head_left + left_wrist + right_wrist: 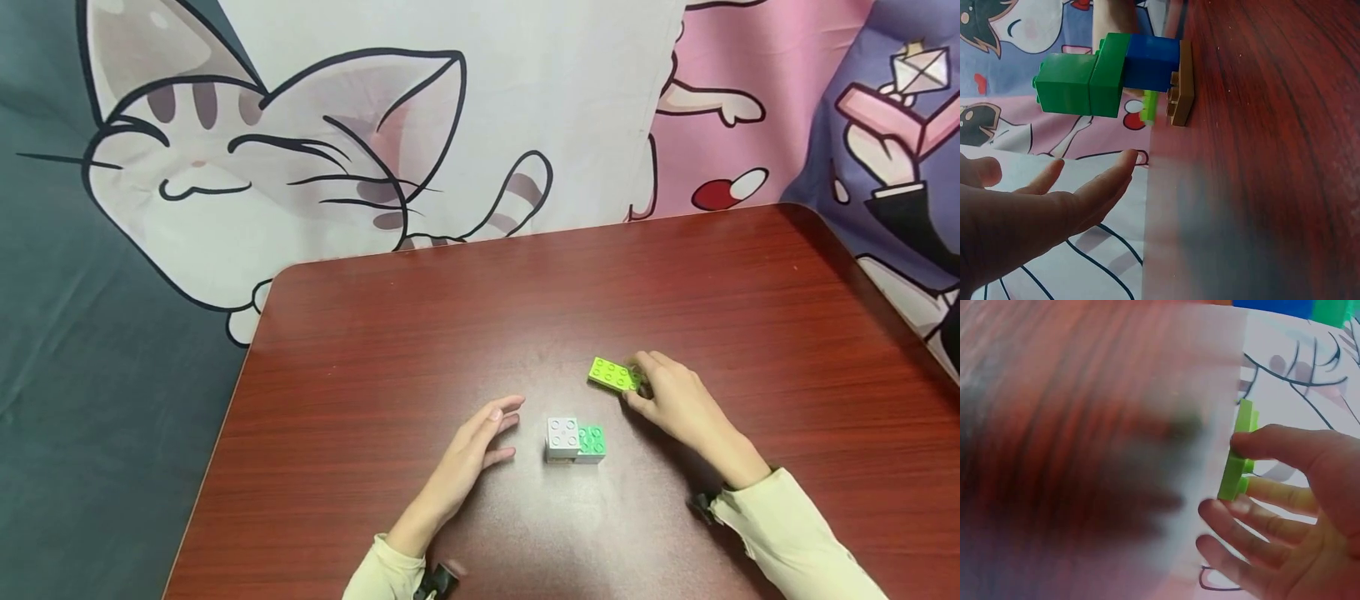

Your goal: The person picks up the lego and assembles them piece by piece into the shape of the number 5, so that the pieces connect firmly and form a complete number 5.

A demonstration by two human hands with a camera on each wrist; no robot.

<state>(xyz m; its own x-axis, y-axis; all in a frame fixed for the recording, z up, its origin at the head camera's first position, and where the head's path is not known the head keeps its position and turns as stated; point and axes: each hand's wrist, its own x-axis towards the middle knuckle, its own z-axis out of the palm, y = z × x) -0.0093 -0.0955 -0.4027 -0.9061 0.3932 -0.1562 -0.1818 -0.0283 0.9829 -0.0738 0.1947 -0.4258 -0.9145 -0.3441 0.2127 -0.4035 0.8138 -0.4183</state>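
A lime green building brick [612, 375] with studs on top is pinched at its right end by my right hand [677, 402]. In the right wrist view the thumb presses one side of the lime brick [1236, 465] and the other fingers spread behind it. My left hand [474, 448] is beside the block stack [562, 437], apart from it, fingers loosely extended. From the left wrist, the stack shows a brown base [1183, 84], a blue brick [1152, 62] and green bricks [1079, 81] above. Its top looks pale in the head view.
The brown wooden table [420, 333] has rounded far corners. Behind it hangs a cloth [585, 100] printed with cartoon figures. Dark devices [437, 581] are strapped at both wrists.
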